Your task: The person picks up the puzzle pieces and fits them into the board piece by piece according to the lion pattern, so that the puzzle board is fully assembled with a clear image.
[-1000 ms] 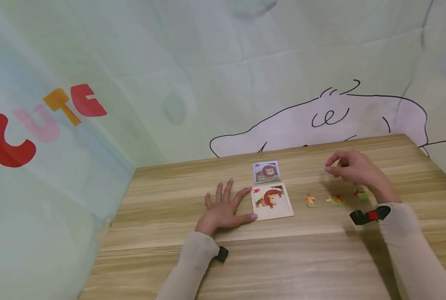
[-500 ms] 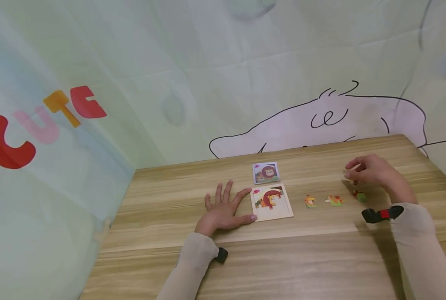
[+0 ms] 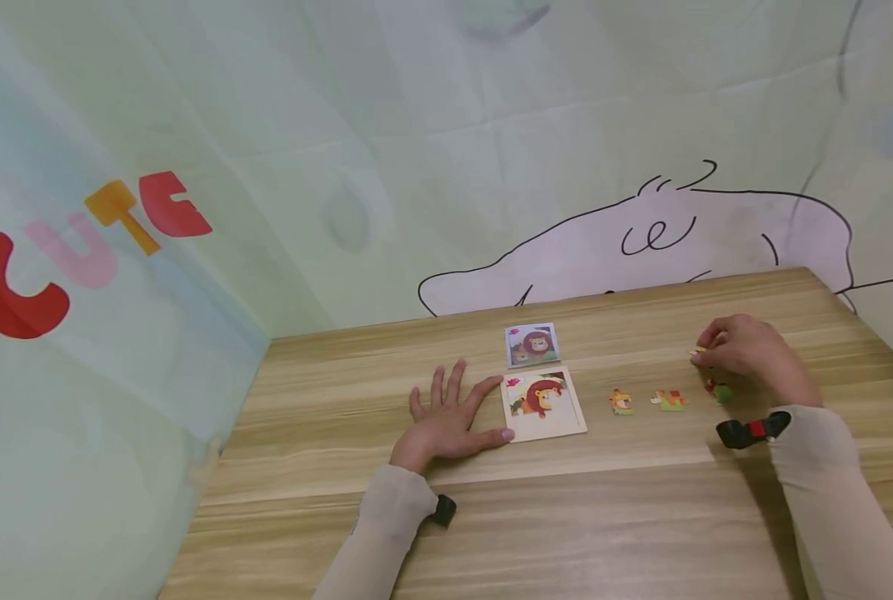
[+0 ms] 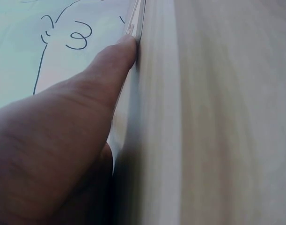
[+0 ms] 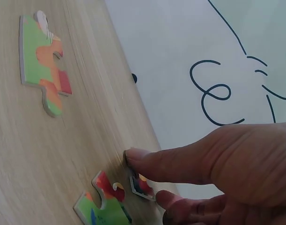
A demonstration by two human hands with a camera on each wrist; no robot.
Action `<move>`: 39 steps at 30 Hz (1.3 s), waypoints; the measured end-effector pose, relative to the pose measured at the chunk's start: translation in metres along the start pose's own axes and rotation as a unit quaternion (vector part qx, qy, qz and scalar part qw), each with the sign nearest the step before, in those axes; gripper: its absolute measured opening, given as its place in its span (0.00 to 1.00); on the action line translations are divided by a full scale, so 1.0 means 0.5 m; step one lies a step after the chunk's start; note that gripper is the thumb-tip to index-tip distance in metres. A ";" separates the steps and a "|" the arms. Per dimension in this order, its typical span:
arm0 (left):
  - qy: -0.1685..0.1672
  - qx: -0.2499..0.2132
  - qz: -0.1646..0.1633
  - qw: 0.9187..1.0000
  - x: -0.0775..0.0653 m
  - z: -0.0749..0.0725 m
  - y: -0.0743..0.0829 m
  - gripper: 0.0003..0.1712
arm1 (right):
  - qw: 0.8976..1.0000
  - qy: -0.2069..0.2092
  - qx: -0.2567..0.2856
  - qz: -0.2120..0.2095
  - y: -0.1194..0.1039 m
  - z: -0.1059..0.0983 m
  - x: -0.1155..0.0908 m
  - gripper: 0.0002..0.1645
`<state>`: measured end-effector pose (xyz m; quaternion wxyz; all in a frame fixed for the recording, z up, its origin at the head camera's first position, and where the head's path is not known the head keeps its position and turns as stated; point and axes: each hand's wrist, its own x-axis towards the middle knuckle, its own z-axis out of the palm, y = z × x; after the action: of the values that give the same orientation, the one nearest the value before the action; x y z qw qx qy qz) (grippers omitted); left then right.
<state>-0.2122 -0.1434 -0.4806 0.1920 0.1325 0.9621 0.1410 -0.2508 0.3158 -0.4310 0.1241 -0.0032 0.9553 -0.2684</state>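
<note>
My left hand (image 3: 446, 425) lies on the table with fingers spread. Its thumb and index finger touch the left edge of a square wooden puzzle board (image 3: 566, 423), partly filled with a lion picture. In the left wrist view the thumb (image 4: 110, 70) presses against the board's edge. My right hand (image 3: 750, 354) pinches a small puzzle piece (image 3: 698, 352) between thumb and fingers, close above the table; the fingers hide part of it. A green and red puzzle piece (image 3: 720, 391) lies just below that hand, seen also in the right wrist view as a green piece (image 5: 105, 206).
Two more loose puzzle pieces, an orange one (image 3: 621, 402) and a green-orange one (image 3: 670, 400), lie right of the board. A lion picture card (image 3: 532, 345) lies behind the board. A printed curtain (image 3: 341, 167) stands along the table's (image 3: 566, 517) back edge.
My right hand moved right from over the table, lowered to the piece at the far right and now pinches it. The left hand and the board have stayed put.
</note>
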 end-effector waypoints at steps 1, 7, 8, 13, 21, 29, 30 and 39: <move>0.000 0.000 0.000 1.000 0.000 0.000 0.000 0.53 | 1.000 0.000 0.002 -0.003 -0.001 0.001 0.001 0.21; 0.001 0.000 0.000 1.000 0.000 0.000 -0.001 0.53 | 0.999 0.017 0.012 -0.033 -0.006 0.002 0.009 0.14; 0.001 0.000 0.000 1.000 0.000 0.000 -0.001 0.53 | 0.999 0.022 0.013 -0.038 -0.006 0.002 0.011 0.13; 0.002 0.000 0.000 1.000 0.001 0.000 0.000 0.53 | 0.998 0.036 0.039 -0.034 -0.008 0.001 0.014 0.18; 0.005 0.003 0.000 1.000 0.000 -0.002 0.002 0.53 | 0.994 0.065 0.077 -0.052 -0.039 0.010 0.015 0.25; 0.003 -0.001 0.002 1.000 -0.006 0.000 0.003 0.53 | 0.991 0.073 0.088 -0.075 -0.093 0.036 0.011 0.21; 0.004 -0.001 0.002 1.000 -0.007 0.001 0.002 0.53 | 0.990 0.073 0.089 -0.082 -0.102 0.038 0.010 0.19; 0.007 -0.001 0.005 1.000 -0.005 0.001 0.000 0.53 | 0.977 0.065 0.133 -0.151 -0.159 0.059 0.003 0.11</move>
<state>-0.2098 -0.1441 -0.4804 0.1844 0.1363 0.9627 0.1435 -0.2498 0.2327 -0.4148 0.0193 -0.1140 0.9056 -0.4080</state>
